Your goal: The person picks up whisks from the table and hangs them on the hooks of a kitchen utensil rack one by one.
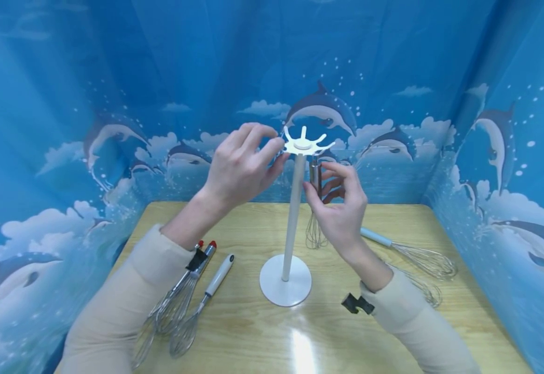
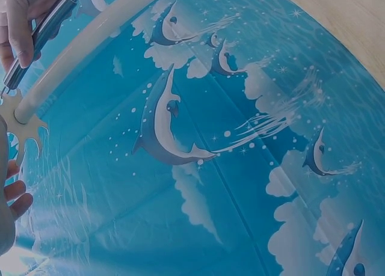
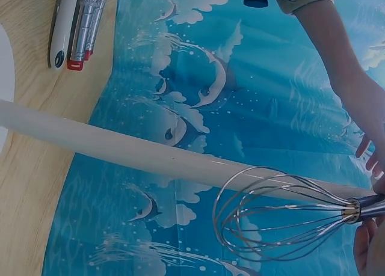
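A white stand (image 1: 293,223) rises from a round base, its top ring of hooks (image 1: 303,145) spread outward. At the left of that ring my left hand (image 1: 244,163) pinches a hook between thumb and forefinger, the other fingers loosely bent. My right hand (image 1: 342,200) grips a metal whisk (image 1: 316,179) by its handle, on the right side of the pole. The whisk hangs upright, wires down, with its handle's end just under a hook. In the right wrist view, the wire loops (image 3: 271,216) are beside the pole (image 3: 150,156).
On the wooden table (image 1: 347,332), several whisks (image 1: 178,306) lie at the left, including one with a white handle (image 1: 219,275). A whisk with a pale blue handle (image 1: 377,237) and another whisk (image 1: 423,288), partly behind my right arm, lie at the right. A dolphin-print curtain (image 1: 206,62) surrounds the table.
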Demonstrator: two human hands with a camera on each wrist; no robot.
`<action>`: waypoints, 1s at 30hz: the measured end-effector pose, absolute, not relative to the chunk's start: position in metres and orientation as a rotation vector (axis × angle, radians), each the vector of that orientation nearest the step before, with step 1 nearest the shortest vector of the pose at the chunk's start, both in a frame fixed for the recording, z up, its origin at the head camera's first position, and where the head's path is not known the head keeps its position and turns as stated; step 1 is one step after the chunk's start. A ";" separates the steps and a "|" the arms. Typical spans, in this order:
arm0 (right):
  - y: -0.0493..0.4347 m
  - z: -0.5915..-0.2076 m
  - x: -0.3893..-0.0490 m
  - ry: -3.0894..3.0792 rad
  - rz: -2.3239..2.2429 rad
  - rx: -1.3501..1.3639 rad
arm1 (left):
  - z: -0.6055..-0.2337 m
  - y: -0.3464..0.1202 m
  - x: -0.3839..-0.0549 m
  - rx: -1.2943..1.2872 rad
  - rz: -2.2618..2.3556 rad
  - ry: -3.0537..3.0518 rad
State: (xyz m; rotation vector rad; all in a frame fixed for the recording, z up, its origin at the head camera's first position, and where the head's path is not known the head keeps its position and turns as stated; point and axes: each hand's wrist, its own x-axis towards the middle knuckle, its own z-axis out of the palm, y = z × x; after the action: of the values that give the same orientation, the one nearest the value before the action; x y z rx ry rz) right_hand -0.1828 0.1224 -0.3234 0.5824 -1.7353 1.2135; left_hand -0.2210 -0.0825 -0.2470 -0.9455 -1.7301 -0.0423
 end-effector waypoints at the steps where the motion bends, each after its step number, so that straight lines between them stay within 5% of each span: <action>1: 0.122 -0.324 -0.183 -1.736 1.215 0.580 | -0.247 -0.083 -0.221 -0.947 -0.043 -1.731; 30: 0.166 -0.334 -0.182 -1.979 1.093 0.625 | -0.247 -0.082 -0.220 -0.956 -0.081 -1.739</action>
State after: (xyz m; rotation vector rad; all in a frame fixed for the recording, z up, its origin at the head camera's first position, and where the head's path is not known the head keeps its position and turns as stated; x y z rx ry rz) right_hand -0.1817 0.1656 -0.3345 0.6246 -1.9785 1.0929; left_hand -0.2205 -0.0817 -0.2474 -0.9558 -1.7388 -0.0812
